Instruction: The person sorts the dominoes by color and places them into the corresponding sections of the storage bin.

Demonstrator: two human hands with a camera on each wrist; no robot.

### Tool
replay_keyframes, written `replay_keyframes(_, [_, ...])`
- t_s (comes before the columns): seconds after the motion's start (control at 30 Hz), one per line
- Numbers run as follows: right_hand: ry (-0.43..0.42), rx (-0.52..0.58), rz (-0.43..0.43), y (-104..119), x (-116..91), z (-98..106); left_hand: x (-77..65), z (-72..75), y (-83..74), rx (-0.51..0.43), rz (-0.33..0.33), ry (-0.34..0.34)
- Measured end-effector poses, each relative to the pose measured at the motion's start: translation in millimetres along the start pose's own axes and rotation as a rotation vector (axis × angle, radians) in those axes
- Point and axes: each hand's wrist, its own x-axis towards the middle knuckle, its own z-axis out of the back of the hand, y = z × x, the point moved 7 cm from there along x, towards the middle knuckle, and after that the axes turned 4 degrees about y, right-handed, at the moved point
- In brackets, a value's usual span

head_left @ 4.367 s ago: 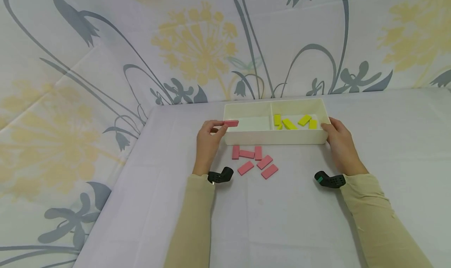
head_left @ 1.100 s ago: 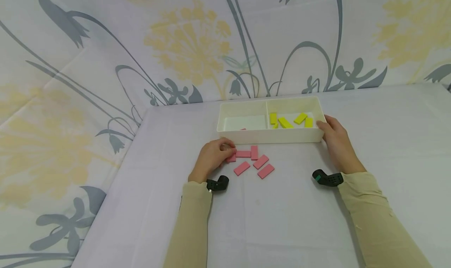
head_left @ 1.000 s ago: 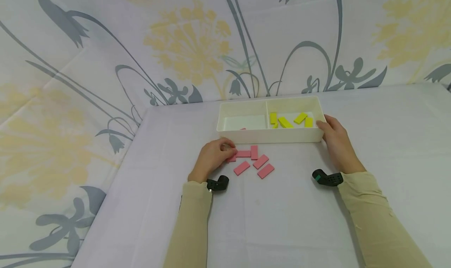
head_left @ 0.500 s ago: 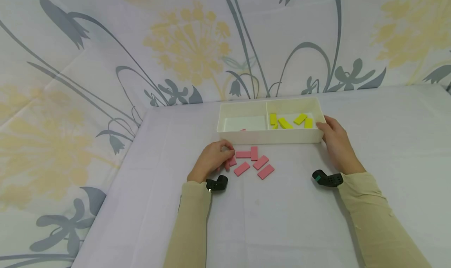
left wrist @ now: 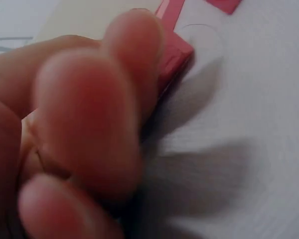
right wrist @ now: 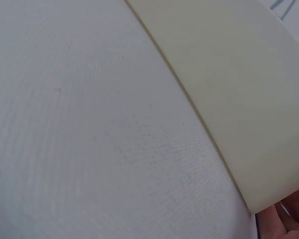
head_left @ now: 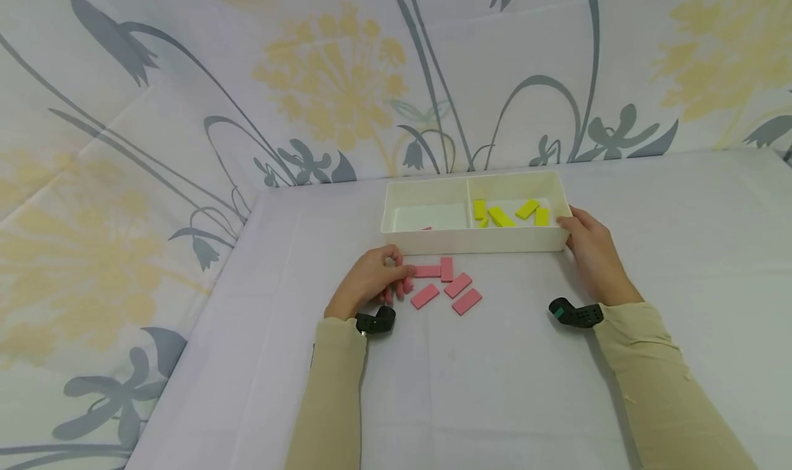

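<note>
My left hand is in front of the box's left end, fingers curled about a pink rectangular block. Fingertips cover much of that block in the left wrist view, so the grip shows only partly. Close to the thumb lies another pink block; several more, such as one pink block, are scattered to its right. A cream two-compartment box stands behind them. My right hand grips its right end, thumb over the rim. Several yellow blocks lie in the right compartment.
A sliver of a pink block shows over the front wall in the box's left compartment. White cloth covers the table. A flower-patterned curtain hangs behind the box and along the left side.
Since the earliest frame, my left hand has let go of a pink block in the left compartment and come down to the leftmost block outside. That block has shifted beneath its fingers. My right hand stays put.
</note>
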Motion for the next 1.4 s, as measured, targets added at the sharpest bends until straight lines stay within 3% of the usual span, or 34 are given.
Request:
replay_keyframes(0.33, [0.001,-0.031,0.013,1.5,-0.8,-1.9,-5.6,5.6,6.6,-0.068,0.022,0.039])
replay_keyframes(0.6, [0.011,-0.016,0.017,4.2,-0.8,-1.9,-3.9,11.2,7.1,-0.115,-0.061,-0.007])
replay_keyframes(0.77, [-0.011,-0.067,-0.001,4.2,-2.1,-1.9,-4.8,16.3,8.8,-0.153,-0.127,-0.026])
replay_keyframes(0.9, [-0.034,-0.134,-0.008,4.0,-4.4,-1.7,-7.6,20.6,8.8,-0.241,-0.173,-0.033])
replay_keyframes(1.17, [-0.058,-0.255,0.025,10.7,-6.4,-0.1,-24.2,29.7,-10.5,-0.375,-0.28,-0.052])
replay_keyframes(1.27, [-0.048,-0.278,0.023,10.2,-6.4,0.2,-25.6,31.3,-10.5,-0.43,-0.282,-0.072])
replay_keyframes(1.4, [-0.011,-0.237,-0.01,4.0,-6.3,-1.0,-24.9,34.0,-0.7,-0.571,-0.264,-0.101])
